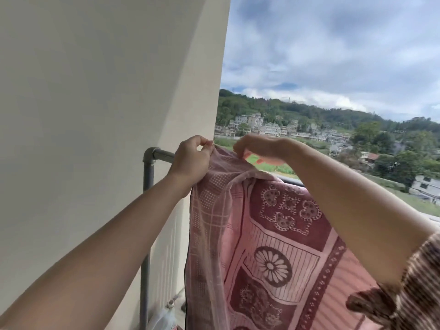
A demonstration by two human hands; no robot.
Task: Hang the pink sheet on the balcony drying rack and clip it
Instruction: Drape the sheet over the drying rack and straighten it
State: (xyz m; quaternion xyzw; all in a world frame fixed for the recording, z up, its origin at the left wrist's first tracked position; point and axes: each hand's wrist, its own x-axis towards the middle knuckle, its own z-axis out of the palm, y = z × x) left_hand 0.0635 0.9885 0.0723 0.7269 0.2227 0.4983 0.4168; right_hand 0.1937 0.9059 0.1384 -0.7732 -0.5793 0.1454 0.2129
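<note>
Pink sheet draped over the grey pipe rail of a balcony drying rack, its top fold running left to right along the bar. Both hands pinch the raised left corner, the left hand nearer the rack's elbow and the right hand curled on the fold just beside it. A reddish shape under the right palm, possibly a clip, cannot be made out. The forearm hides the rail's far stretch.
</note>
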